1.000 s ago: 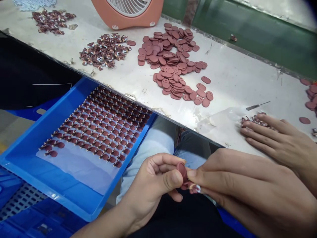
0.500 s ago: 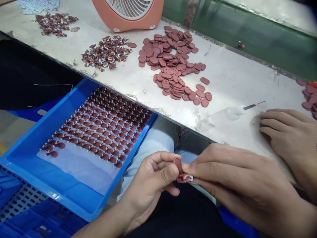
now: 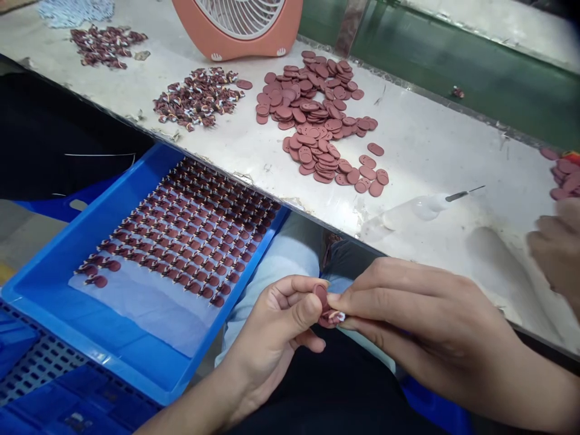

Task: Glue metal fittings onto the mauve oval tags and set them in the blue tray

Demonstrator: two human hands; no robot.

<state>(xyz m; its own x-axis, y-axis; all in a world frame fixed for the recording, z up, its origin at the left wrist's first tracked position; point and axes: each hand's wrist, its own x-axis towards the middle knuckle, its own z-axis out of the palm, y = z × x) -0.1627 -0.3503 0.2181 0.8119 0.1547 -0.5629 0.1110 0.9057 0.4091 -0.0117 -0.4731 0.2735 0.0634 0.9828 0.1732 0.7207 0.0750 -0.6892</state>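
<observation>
Between the thumb and fingers of my left hand (image 3: pixel 285 332) is a reddish-brown oval disc (image 3: pixel 320 295), held above my lap. A small figure piece (image 3: pixel 333 318) with white and orange bits sits against the disc's lower end, pinched by the thumb and fingers of my right hand (image 3: pixel 417 326). A heap of similar oval discs (image 3: pixel 312 109) lies on the table. To its left is a pile of small brown figure pieces (image 3: pixel 197 99). Rows of joined pieces (image 3: pixel 190 223) lie on a pale sheet inside the blue tray (image 3: pixel 131 374).
An orange fan (image 3: pixel 240 30) stands at the table's back. A clear bottle with a needle tip (image 3: pixel 417 210) lies near the front edge. Another person's hand (image 3: pixel 557 241) is at the right, near more discs (image 3: pixel 568 175). More figure pieces (image 3: pixel 106 45) lie back left.
The other person's hand has moved right and back, away from the table's front edge. My hands have shifted slightly left, still holding the disc and figure piece.
</observation>
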